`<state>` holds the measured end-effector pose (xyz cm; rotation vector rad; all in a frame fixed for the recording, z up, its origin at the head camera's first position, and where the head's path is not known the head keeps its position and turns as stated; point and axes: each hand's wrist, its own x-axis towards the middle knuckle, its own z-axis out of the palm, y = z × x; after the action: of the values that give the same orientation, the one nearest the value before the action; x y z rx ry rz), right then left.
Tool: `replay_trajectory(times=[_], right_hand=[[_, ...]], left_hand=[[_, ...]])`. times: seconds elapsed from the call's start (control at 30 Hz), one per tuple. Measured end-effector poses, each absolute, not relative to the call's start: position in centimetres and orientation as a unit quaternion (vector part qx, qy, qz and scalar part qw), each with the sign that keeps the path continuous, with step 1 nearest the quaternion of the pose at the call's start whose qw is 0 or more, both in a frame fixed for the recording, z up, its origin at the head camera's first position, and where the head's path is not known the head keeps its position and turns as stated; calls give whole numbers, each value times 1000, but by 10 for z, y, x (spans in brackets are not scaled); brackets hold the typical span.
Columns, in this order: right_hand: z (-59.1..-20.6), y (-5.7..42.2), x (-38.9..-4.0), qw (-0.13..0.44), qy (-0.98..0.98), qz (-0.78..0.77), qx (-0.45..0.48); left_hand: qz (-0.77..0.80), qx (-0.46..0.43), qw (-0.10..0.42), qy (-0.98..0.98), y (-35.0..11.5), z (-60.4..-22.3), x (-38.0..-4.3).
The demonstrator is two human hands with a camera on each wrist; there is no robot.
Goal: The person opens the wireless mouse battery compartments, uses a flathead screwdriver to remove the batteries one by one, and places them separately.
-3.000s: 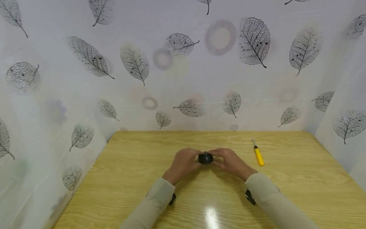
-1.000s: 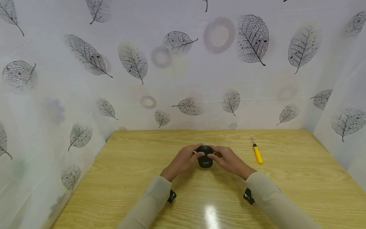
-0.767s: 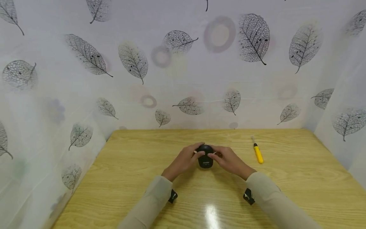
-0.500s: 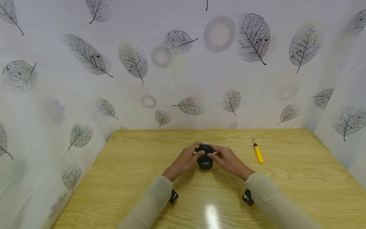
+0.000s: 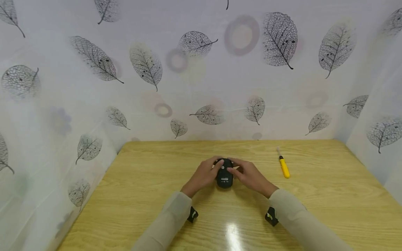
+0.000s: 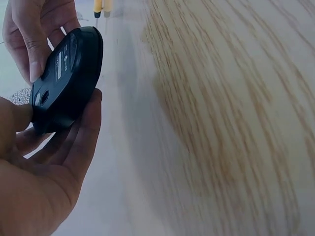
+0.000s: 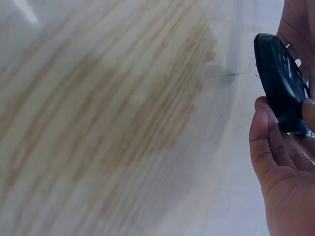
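Observation:
Both hands hold a black computer mouse (image 5: 224, 177) above the table, its underside with a label turned up toward the head camera. My left hand (image 5: 202, 176) grips the left side, thumb on the underside near a small light-coloured spot. On the opposite side, my right hand (image 5: 251, 177) pinches the mouse with its thumb on the underside. In the left wrist view the mouse (image 6: 74, 81) shows its label and a dark round opening; left-hand fingers reach beneath it. From the right wrist, the mouse (image 7: 276, 81) appears edge-on, with right-hand fingers under its lower end.
A yellow-handled screwdriver (image 5: 284, 167) lies on the wooden table (image 5: 141, 181), right of the hands, its shaft pointing to the back. Leaf-patterned sheeting (image 5: 194, 83) hangs behind and at both sides. Small black devices sit at the left wrist (image 5: 192, 214) and right wrist (image 5: 272, 216).
The mouse has tilted from end-on to showing its underside, and its near end has come slightly toward me. The left thumb has shifted up a little. The screwdriver has stayed put.

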<state>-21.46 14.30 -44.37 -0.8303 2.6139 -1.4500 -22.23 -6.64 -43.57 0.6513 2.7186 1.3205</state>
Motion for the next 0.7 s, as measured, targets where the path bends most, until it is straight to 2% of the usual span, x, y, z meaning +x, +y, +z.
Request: replay_trajectory(times=[0.47,0.7], right_hand=[[-442,143,-216,27,842,-457,-284],[-442,141,-216,36,841,-463,-277]], left_hand=[[418,193,19,888,-63,-437,-223],[415,182,-2,891,-61,-437,-222]])
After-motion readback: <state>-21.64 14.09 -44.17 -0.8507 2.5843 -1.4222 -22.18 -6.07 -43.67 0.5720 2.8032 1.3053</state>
